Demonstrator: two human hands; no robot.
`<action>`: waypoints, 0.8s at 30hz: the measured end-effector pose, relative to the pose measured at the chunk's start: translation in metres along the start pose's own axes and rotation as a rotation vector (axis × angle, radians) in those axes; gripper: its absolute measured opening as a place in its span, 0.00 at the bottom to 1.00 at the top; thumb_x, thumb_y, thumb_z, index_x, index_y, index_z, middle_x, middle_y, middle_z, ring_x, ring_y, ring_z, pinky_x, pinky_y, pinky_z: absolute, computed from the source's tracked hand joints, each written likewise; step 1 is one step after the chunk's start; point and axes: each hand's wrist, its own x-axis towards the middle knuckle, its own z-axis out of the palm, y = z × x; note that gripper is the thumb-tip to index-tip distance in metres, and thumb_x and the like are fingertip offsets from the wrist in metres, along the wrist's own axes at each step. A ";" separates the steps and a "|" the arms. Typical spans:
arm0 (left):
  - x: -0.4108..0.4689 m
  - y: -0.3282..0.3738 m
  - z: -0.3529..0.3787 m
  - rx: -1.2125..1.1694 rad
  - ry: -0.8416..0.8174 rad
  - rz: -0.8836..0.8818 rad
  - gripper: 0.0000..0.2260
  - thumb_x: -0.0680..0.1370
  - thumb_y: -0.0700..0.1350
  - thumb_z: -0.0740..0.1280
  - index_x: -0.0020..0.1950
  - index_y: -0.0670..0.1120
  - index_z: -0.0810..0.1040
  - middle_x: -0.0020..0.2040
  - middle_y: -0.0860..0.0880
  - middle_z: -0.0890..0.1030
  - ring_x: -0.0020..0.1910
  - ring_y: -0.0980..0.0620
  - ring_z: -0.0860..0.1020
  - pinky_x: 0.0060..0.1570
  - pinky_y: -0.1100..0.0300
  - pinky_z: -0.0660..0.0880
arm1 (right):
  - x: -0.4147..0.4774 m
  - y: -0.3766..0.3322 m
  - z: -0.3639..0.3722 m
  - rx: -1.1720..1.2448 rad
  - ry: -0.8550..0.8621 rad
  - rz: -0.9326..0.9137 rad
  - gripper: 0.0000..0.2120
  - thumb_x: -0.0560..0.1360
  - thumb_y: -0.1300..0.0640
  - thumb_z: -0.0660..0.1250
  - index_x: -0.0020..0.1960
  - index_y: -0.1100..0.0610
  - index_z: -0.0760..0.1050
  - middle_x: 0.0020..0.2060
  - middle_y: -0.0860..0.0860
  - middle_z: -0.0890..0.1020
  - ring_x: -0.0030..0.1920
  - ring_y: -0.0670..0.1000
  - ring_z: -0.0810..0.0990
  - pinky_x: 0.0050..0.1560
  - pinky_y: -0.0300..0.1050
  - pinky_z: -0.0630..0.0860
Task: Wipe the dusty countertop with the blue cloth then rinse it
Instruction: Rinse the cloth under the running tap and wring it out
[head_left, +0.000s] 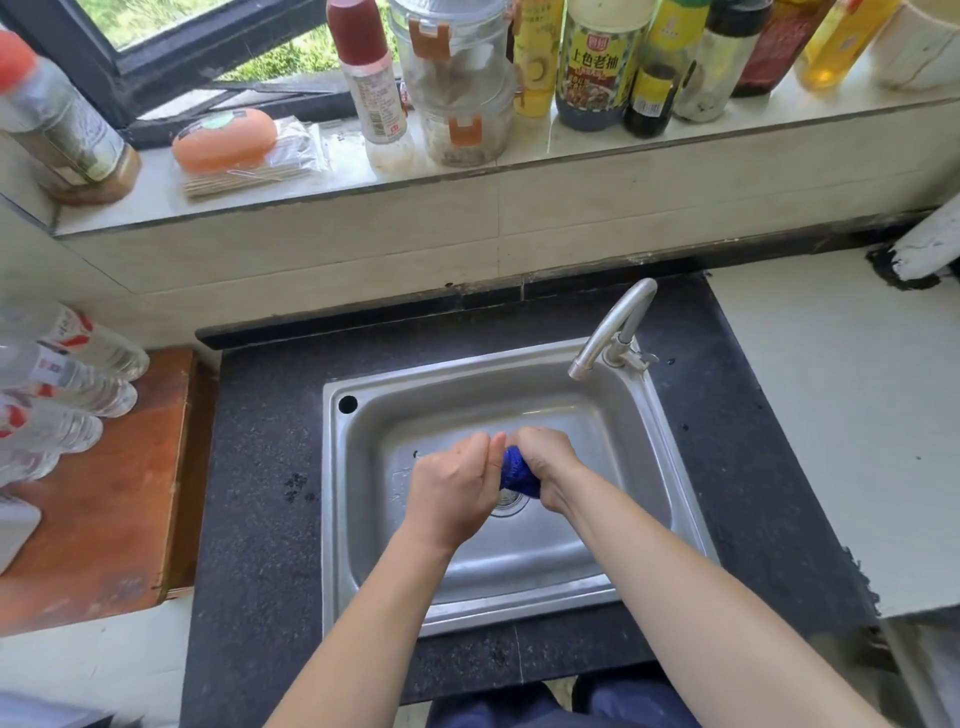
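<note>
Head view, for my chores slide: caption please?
Over the steel sink, left hand and right hand squeeze the bunched blue cloth.

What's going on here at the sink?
A person is squeezing the bunched-up blue cloth between the left hand and the right hand, just above the drain of the steel sink. It looks like wringing during the rinse step. No water shows coming from the faucet.

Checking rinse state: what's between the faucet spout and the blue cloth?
Head view: only bare sink basin between faucet spout and blue cloth; no water stream shows.
</note>
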 end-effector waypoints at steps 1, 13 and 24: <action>0.000 0.000 -0.002 0.012 -0.021 -0.017 0.20 0.84 0.49 0.55 0.32 0.46 0.64 0.25 0.51 0.63 0.23 0.48 0.59 0.18 0.57 0.60 | 0.004 0.002 -0.002 -0.033 0.005 -0.034 0.06 0.69 0.66 0.68 0.40 0.56 0.75 0.32 0.55 0.77 0.32 0.55 0.76 0.34 0.45 0.79; 0.028 -0.028 -0.039 -1.250 -0.811 -1.210 0.09 0.78 0.45 0.65 0.47 0.44 0.85 0.38 0.43 0.76 0.32 0.46 0.74 0.27 0.57 0.70 | -0.009 0.012 -0.039 -0.475 -0.115 -0.829 0.27 0.71 0.55 0.61 0.70 0.48 0.65 0.65 0.49 0.70 0.63 0.44 0.70 0.64 0.33 0.65; 0.022 -0.022 -0.052 -1.392 -0.937 -1.059 0.16 0.73 0.36 0.73 0.53 0.48 0.68 0.50 0.35 0.78 0.46 0.37 0.79 0.42 0.39 0.80 | -0.002 0.011 -0.055 -0.939 -0.095 -1.408 0.36 0.69 0.61 0.73 0.74 0.56 0.66 0.71 0.57 0.68 0.71 0.56 0.69 0.65 0.55 0.74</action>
